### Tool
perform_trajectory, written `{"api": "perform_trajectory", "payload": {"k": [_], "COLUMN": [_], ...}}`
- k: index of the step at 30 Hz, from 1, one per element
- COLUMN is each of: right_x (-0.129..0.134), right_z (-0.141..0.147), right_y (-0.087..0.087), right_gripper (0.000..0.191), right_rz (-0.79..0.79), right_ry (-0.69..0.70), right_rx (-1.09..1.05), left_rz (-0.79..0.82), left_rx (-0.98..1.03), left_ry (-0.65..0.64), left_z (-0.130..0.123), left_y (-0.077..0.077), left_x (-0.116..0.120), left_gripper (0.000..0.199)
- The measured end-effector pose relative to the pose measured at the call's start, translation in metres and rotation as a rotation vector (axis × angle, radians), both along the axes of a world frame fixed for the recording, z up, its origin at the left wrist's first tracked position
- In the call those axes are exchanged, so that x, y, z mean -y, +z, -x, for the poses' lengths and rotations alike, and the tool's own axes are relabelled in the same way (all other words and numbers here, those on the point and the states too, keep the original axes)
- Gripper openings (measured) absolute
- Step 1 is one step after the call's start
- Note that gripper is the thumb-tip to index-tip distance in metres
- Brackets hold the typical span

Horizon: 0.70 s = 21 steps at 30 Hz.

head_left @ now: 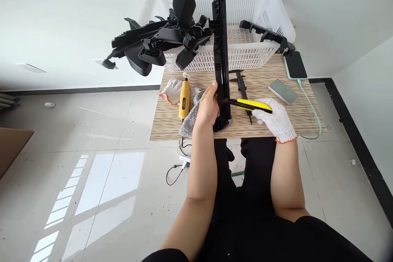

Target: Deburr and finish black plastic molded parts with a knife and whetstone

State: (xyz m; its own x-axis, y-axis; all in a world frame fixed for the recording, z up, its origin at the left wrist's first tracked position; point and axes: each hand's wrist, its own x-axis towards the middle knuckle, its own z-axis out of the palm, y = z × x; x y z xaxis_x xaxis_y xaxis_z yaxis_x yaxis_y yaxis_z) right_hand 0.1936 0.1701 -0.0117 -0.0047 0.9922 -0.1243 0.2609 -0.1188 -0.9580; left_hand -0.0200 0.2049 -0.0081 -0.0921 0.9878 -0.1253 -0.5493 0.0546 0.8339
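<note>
My left hand [208, 108], ungloved, grips a long black plastic trim part [221, 55] near its lower end. The part stands lengthwise over the table, its far end reaching past the basket. My right hand [272, 118], in a white knit glove with an orange cuff, is closed on a yellow and black utility knife [254, 105]. The knife's dark tip points left and meets the trim part's right side in view; whether it touches cannot be made out. Beneath my left hand lies a grey knit glove [190, 124].
A white plastic basket [245, 55] holds many black plastic parts [166, 37], some jutting left over its rim. Around on the table [166, 125] lie a yellow rotary tool [184, 100], white glove [172, 90], caliper [241, 86], grey-green box [283, 91] and a cabled phone [295, 65].
</note>
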Motion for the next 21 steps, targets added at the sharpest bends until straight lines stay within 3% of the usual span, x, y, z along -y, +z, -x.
{"api": "perform_trajectory", "payload": {"k": [5,9,12,16,19,21], "right_x": [-0.0005,-0.0003,0.0002,0.0005,0.0002,-0.0001], "right_z": [-0.0002,-0.0002,0.0002,0.0003,0.0002,0.0], "right_y": [-0.0012,-0.0004,0.0008,0.0016,0.0011,0.0009], "right_gripper": [0.044,0.042,0.043,0.042,0.043,0.042], "right_rz": [-0.02,0.01,-0.019,0.015,-0.009,-0.003], "right_ry": [-0.077,0.02,-0.065,0.032,-0.051,-0.035], "right_rx": [-0.022,0.008,-0.013,0.033,-0.004,-0.008], "left_rz": [0.006,0.008,0.012,-0.004,0.009,0.016], "left_rx": [0.015,0.055,0.058,0.047,0.032,0.021], "left_ry": [0.003,0.008,0.011,0.001,0.015,0.015], "left_z": [-0.0001,-0.0004,-0.0004,-0.0003,-0.0006,-0.0006], "left_y": [-0.0002,0.0,0.0004,0.0004,0.0005,0.0006], "left_x": [-0.0001,-0.0003,-0.0001,-0.0002,-0.0004,-0.0004], "left_gripper": [0.021,0.019,0.018,0.018,0.016,0.017]}}
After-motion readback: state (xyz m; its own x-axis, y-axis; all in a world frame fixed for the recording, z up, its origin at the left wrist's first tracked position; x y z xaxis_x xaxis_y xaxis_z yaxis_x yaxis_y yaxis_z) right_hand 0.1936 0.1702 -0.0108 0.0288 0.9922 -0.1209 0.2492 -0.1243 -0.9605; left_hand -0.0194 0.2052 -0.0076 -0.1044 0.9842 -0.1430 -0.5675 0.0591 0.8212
